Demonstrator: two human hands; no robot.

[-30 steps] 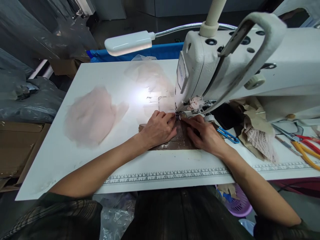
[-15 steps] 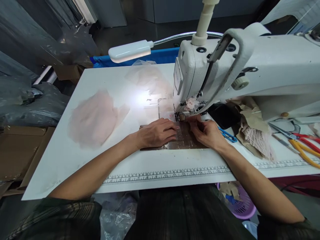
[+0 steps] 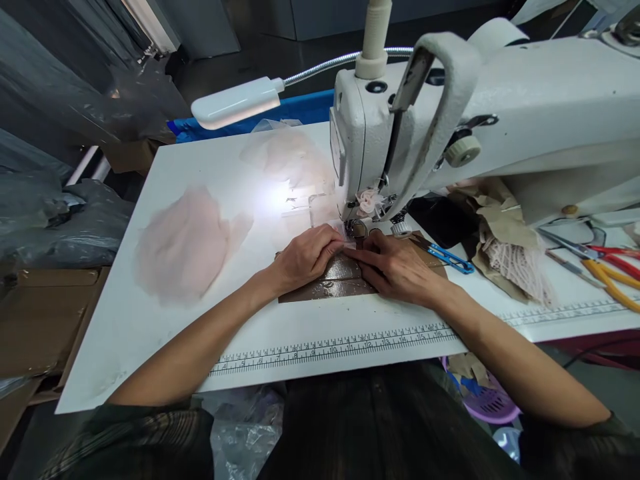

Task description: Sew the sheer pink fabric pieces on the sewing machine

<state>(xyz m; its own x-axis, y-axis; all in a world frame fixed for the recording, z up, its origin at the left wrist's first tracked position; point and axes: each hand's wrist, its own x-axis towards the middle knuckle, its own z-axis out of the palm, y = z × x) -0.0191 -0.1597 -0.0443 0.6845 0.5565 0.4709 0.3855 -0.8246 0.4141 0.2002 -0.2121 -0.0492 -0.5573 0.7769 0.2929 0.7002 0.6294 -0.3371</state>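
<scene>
The loose pink pile on the desk lies well apart from the hands, so the risk sits further right, at the needle. The left hand has its fingertips just in front of the foot. If the machine runs with them that near, a tip could be pricked or caught. The piece, small and sheer, lies on the brown patch between both hands' fingertips, right at the foot. Being so thin, it could slip, pucker or feed crooked if one hand presses harder than the other. The right hand is just as close to the needle, and the snips lie near it, where a careless shift could knock them.

The left forearm comes in from the lower left, palm down, fingers curled and bunched together, tips pinning the piece. Whether the thumb pinches it I cannot tell. The right forearm comes in from the lower right, hand flat on the patch, fingers straight and close together, forefinger tip pressing the piece beside the left's
</scene>
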